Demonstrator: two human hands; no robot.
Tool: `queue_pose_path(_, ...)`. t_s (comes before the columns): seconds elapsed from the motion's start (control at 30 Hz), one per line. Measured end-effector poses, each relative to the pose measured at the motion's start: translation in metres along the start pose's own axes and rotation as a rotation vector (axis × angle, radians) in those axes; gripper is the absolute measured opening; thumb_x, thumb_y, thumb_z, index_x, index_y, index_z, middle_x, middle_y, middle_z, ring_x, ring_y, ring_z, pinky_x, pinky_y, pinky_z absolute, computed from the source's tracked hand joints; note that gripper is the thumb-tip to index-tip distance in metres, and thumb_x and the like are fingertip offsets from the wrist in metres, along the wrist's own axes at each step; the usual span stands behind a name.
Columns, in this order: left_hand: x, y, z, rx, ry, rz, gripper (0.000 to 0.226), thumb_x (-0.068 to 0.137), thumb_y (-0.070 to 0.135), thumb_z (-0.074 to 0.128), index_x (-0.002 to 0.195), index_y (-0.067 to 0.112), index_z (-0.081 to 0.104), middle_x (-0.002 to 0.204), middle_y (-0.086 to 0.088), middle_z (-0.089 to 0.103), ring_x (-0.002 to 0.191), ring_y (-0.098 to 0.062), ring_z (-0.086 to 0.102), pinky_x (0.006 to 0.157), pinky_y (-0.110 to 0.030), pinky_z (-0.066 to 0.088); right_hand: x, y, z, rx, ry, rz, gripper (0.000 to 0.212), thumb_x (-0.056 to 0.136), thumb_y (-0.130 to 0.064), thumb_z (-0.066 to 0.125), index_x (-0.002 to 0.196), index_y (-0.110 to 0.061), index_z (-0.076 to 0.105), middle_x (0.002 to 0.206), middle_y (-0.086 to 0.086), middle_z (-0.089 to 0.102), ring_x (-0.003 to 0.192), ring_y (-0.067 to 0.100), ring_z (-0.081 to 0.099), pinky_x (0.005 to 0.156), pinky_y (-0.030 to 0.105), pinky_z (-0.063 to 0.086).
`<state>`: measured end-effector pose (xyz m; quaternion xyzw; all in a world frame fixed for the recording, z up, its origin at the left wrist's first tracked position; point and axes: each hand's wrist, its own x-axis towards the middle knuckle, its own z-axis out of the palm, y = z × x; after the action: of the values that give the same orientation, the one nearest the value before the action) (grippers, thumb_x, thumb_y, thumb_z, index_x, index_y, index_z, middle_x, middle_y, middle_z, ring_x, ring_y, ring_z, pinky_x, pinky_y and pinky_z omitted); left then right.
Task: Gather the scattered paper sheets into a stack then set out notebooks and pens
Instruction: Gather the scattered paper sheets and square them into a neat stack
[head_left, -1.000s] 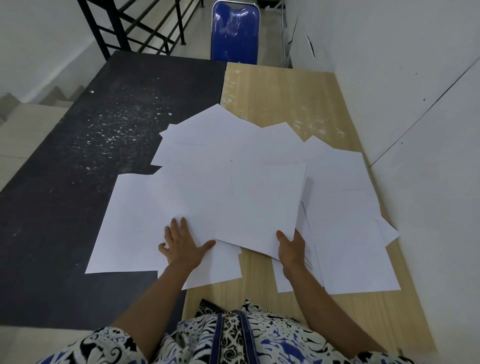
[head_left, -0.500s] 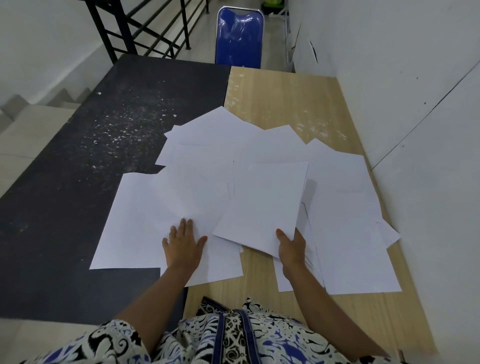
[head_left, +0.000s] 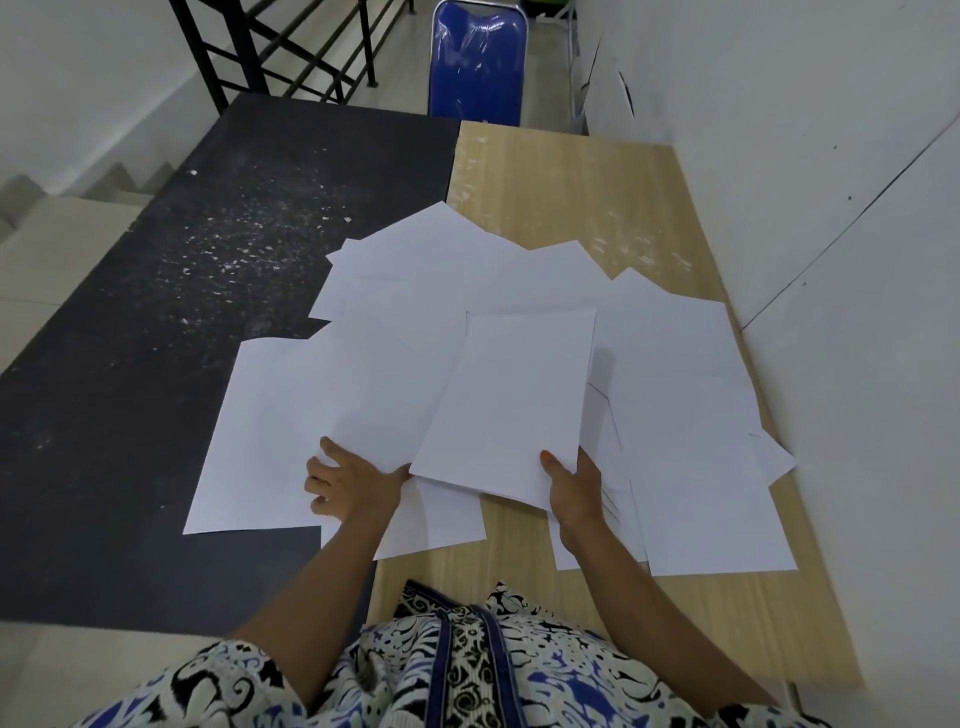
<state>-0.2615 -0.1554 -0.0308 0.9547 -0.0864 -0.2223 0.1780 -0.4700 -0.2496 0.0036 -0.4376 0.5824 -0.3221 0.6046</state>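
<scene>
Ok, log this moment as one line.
gathering paper | right hand pinches top sheet | left hand on loose sheets | stack unfinished

Paper sheets (head_left: 363, 395): matt white. Table (head_left: 597, 197): pale wood-grain, smooth; dark half (head_left: 156, 312) rough (white-flecked). Chair back (head_left: 478, 57): glossy blue.

Single head-worn camera, looking forward and steeply down, close over the table (head_left: 597, 208), wide-angle.

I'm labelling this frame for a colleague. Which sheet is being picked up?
On the wooden table, find the spread of white sheets. The right hand pinches the near corner of one sheet. It alone lies on top and lifts off the rest.
</scene>
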Motion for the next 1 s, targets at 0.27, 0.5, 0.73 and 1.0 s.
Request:
queue_pose_path(0.27,0.015,0.024,-0.014,-0.002,-0.133,-0.161,0.134,0.057,0.029,0.090,0.149,0.020,-0.006,0.149,-0.022,0.010,0.135,-0.037,0.018,0.105,-0.050,0.029,-0.002,0.002,0.008,-0.092,-0.074,-0.033,0.031,0.096,-0.012,0.056,0.127,-0.015,0.058,0.115,0.000,0.064,0.104,0.016,0.059,0.088,0.028,0.045)
queue_pose_path(0.5,0.017,0.026,-0.022,-0.125,-0.129,-0.195,0.132,0.060,0.021,0.092,0.150,0.021,-0.004,0.144,-0.023,0.017,0.124,-0.035,0.036,0.101,-0.044,0.037,-0.004,0.002,0.003,-0.104,-0.080,-0.025,0.030,0.096,-0.012,0.057,0.126,-0.016,0.058,0.112,-0.002,0.064,0.101,0.014,0.059,0.088,0.027,0.045)
queue_pose_path(0.73,0.010,0.016,-0.023,-0.469,0.066,-0.107,0.089,0.080,0.010,0.075,0.147,0.011,0.016,0.129,-0.021,0.053,0.112,-0.039,0.057,0.102,-0.048,0.038,-0.003,0.003,0.001,-0.084,-0.078,-0.013,0.028,0.096,-0.011,0.057,0.123,-0.017,0.058,0.107,-0.005,0.063,0.097,0.011,0.059,0.087,0.027,0.045)
queue_pose_path(1.0,0.035,0.021,-0.049,-0.773,0.157,0.056,0.019,0.090,0.014,0.065,0.080,0.004,0.053,0.073,-0.003,0.053,0.076,-0.023,0.053,0.085,-0.043,0.054,0.000,0.005,0.002,-0.081,-0.080,0.005,0.027,0.096,-0.011,0.055,0.122,-0.018,0.057,0.110,-0.002,0.062,0.096,0.011,0.057,0.087,0.026,0.044)
